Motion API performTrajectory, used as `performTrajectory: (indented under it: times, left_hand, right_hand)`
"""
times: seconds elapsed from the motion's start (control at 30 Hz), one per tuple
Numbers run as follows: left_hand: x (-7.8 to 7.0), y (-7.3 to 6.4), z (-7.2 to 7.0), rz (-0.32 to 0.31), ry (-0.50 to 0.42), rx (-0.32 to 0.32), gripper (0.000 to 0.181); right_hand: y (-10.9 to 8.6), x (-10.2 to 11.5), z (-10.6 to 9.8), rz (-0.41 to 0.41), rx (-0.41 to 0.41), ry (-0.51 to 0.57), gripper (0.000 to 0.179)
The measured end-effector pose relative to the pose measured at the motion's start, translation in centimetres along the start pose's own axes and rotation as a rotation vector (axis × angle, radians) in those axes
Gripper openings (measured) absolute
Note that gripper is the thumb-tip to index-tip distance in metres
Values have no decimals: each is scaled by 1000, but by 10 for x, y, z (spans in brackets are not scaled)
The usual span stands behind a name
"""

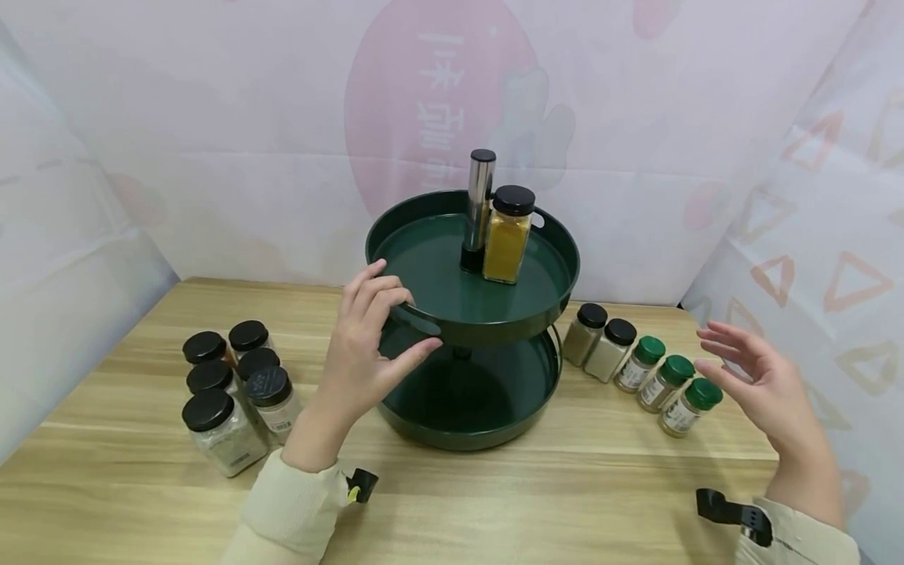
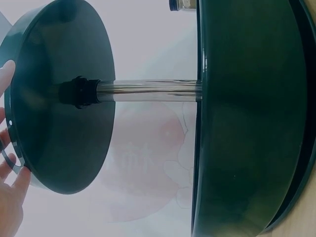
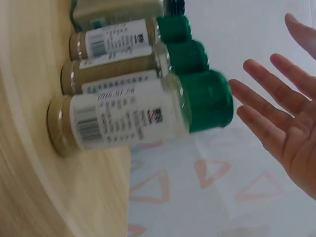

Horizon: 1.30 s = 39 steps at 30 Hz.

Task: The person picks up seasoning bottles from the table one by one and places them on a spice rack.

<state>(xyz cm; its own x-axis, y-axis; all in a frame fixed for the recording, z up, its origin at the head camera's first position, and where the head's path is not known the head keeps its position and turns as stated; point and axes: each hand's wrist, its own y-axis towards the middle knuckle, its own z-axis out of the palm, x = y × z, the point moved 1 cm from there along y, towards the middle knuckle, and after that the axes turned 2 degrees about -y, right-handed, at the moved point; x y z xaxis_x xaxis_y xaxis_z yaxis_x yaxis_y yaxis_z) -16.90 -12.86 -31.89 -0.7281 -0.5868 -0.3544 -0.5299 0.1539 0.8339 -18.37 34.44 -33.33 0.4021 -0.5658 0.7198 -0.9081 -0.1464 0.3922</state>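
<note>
A pale wooden worktop (image 1: 494,510), its grain running in long streaks, fills the lower part of the head view. White cloth sheets (image 1: 247,118) hang behind it and at both sides, creased and soft; the rear one bears a faded pink print (image 1: 402,102) with sideways characters, the right one orange triangle outlines (image 1: 858,282).

A dark green, round two-tier stand occupies the middle of the worktop. Its upper tray (image 1: 431,251) has a smooth, shallow, upright wall with oval handle cut-outs; the wider-looking lower tray (image 1: 487,404) lies beneath, joined by a shiny, slender post (image 2: 148,90). On the upper tray stand a polished metal cylinder (image 1: 482,180) with black ends and, just beside it, a square clear jar of yellow powder (image 1: 506,247) under a black lid.

The left hand (image 1: 362,341) grips the upper tray's rim by the near cut-out, fingers bent over the edge, thumb against the outer wall. The right hand (image 1: 759,384) is open and holds nothing, fingers spread near three green-capped jars (image 1: 657,388), which are round, labelled and filled with brownish powder. They continue a slanting row from two black-lidded square jars (image 1: 600,353). Six more black-lidded jars (image 1: 219,378) cluster at the left. Cream sleeves (image 1: 289,506) cover both forearms.
</note>
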Motion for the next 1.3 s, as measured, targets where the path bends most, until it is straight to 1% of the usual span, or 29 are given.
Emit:
performTrajectory:
  times: [0.13, 0.23, 0.33, 0.43, 0.57, 0.77, 0.97, 1.07, 1.13, 1.17, 1.3]
  left_hand:
    - [0, 1, -1, -3, -3, 0, 50]
    - [1, 0, -1, -15, -10, -4, 49]
    - [1, -1, -2, -26, -14, -4, 49]
    - [1, -3, -3, -41, -16, -1, 49]
    - [1, -4, -5, -42, -8, 1, 51]
    - [1, -3, -3, -12, -8, -22, 49]
    - [1, -2, -2, -21, -13, -21, 50]
    - [1, -2, -2, -25, -22, -18, 56]
    - [2, -1, -1, -15, -18, -18, 56]
    - [2, -1, 0, -13, -19, -16, 59]
    - [2, 0, 2, 2, -14, -16, 58]
  right_hand:
    - [-2, -14, -4, -5, 68, -46, 59]
    - [-3, -23, -5, 1, 131, -54, 56]
    - [-6, -32, -5, 35, 172, -61, 52]
    - [-10, -39, -4, 88, 190, -89, 48]
    - [-14, -47, -3, 153, 217, -103, 49]
    - [-17, -54, -3, 201, 258, -28, 48]
    - [-20, -60, -3, 217, 305, 74, 41]
    - [-21, -63, -3, 229, 321, 87, 37]
    - [-23, -65, -2, 230, 325, 89, 37]
    - [-23, -66, -2, 231, 325, 89, 38]
    - [-26, -70, -1, 220, 325, 91, 40]
